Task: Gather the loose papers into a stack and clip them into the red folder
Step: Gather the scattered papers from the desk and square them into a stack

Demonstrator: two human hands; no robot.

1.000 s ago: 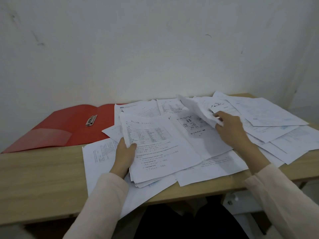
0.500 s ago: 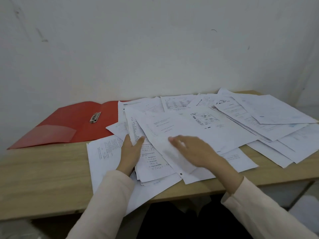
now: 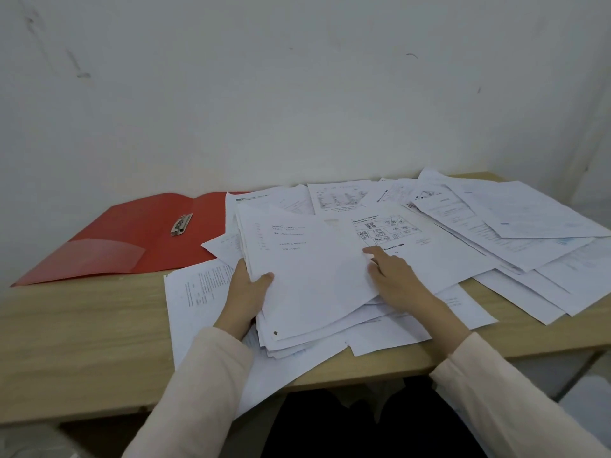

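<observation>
**Paper gathering: stack held at left edge, folder open at table left**

The red folder [image 3: 132, 239] lies open and flat at the left rear of the wooden table [image 3: 82, 332], its metal clip [image 3: 181, 224] on the inner face, with no sheets under it. Right of the folder, the left hand [image 3: 246, 292] grips the left edge of the gathered stack [image 3: 310, 285], thumb on top, fingers underneath. The right hand [image 3: 395, 276] rests on the stack's right edge, index finger extended, remaining fingers loosely bent; nothing is pinched. Loose papers [image 3: 515, 233] lie overlapping across the right half of the table, several overhanging the front edge.
</observation>
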